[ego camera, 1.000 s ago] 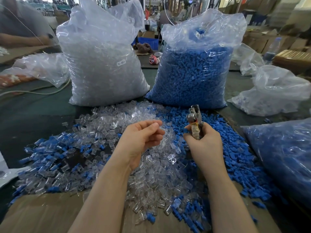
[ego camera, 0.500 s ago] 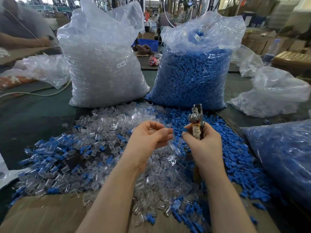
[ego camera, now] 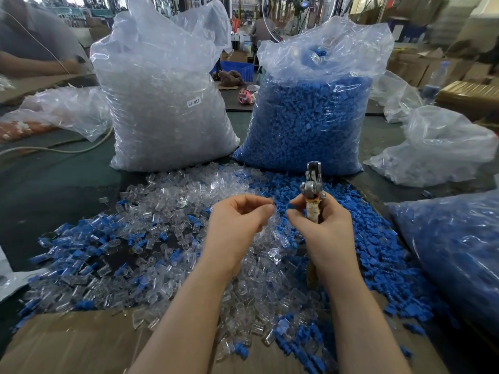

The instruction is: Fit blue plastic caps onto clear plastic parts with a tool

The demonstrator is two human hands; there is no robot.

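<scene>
**A:** Head view, quick rundown: the tool (ego camera: 313,195) is gripped upright in the right hand (ego camera: 322,228), fingers wrapped round the taped handle, metal nose pointed up and away. A blue cap (ego camera: 291,205) seems to be pinched at the thumb and fingertip of that same hand, so both can be managed at once, probably.

**B:** And the left hand (ego camera: 237,225)?

**A:** Curled, fingertips pinched together just beside the cap. Something clear looks to be held there, but it's blurred, so it can't be said for sure. The two hands are kept close over the middle of the pile, which makes sense if the cap is about to be pushed on.

**B:** Where's the stock kept?

**A:** Loose clear parts (ego camera: 189,190) are spread on the counter (ego camera: 54,184) ahead and under the forearms, loose blue caps (ego camera: 378,252) heaped to the right, so each hand can be fed from its own side. Assembled-looking pieces (ego camera: 81,255) are scattered off to the left. Two big bags are stood behind: clear stock (ego camera: 162,103) and blue stock (ego camera: 310,117), likely for refills.

**B:** Progress?

**A:** Early, judged by how much is left loose.
</scene>
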